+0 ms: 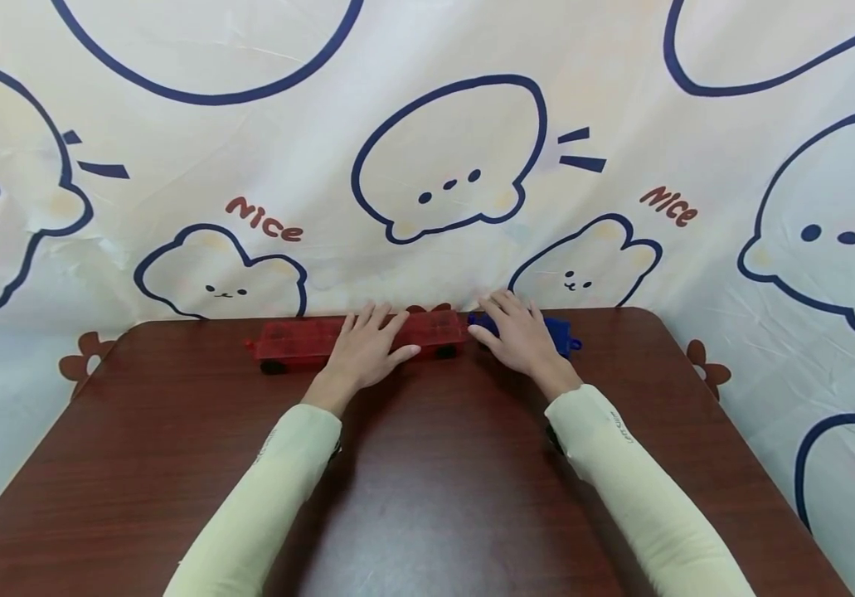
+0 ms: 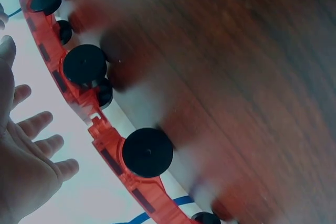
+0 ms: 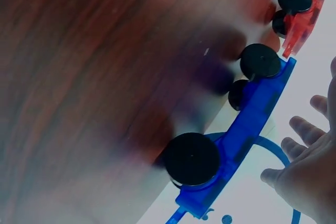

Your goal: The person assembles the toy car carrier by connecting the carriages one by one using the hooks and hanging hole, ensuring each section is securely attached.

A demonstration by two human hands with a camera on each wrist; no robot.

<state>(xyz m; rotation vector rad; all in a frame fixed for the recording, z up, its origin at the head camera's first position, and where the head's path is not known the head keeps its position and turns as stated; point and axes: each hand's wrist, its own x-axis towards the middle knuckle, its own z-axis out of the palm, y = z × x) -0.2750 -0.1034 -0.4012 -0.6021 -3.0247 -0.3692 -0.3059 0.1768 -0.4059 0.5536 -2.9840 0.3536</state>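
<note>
A row of see-through red toy wagons (image 1: 293, 338) on black wheels stands along the table's back edge. My left hand (image 1: 362, 348) is over the middle of the row with its fingers spread. In the left wrist view, that hand (image 2: 31, 169) shows beside the top of the red wagons (image 2: 111, 148), gripping nothing. To the right stands a blue toy wagon (image 1: 561, 334), partly covered by my right hand (image 1: 518, 332). The right wrist view has the blue wagon (image 3: 253, 109) close to the red row's end (image 3: 300, 31); whether they are joined I cannot tell. The right hand's fingers (image 3: 305, 129) are extended and hold nothing.
The dark brown wooden table (image 1: 427, 489) has rounded back corners. Directly behind the wagons hangs a pale cloth (image 1: 442, 274) with cartoon outlines and the word "Nice". More of this cloth runs along the left and right sides.
</note>
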